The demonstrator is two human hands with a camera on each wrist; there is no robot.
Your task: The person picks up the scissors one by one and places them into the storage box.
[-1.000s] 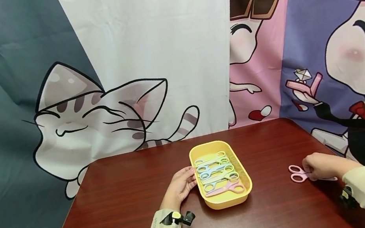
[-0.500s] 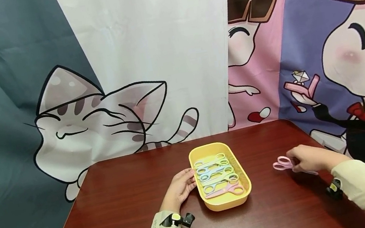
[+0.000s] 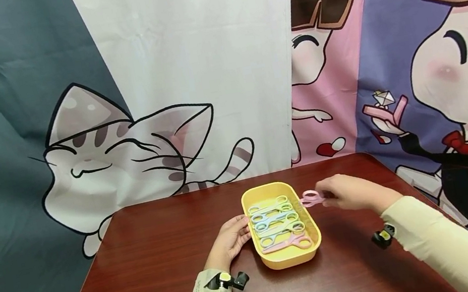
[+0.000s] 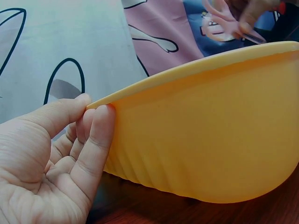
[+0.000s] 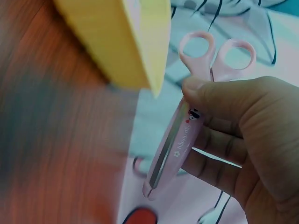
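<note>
A yellow plastic tray (image 3: 315, 240) sits on the table with several pastel scissors laid in a column inside. The nearest are pink scissors (image 3: 292, 242); behind them come blue and green ones. My left hand (image 3: 232, 238) holds the tray's left rim, thumb at the edge and fingers against the outer wall (image 4: 201, 135). In my right hand (image 3: 349, 193) I pinch another pair of pink scissors (image 5: 198, 63) between thumb and fingers, near the pivot. Their finger loops point toward the tray, just over its right rim. Their blades are together, with a small panda print on them.
The dark red-brown wooden table (image 3: 155, 260) ends at a back edge against a cartoon-printed cloth backdrop (image 3: 203, 69). Each sleeve cuff carries a black wrist camera (image 3: 383, 236).
My right hand has lifted the pink scissors from the right side of the table and carried them left to the tray's right rim. My left hand stays on the tray.
</note>
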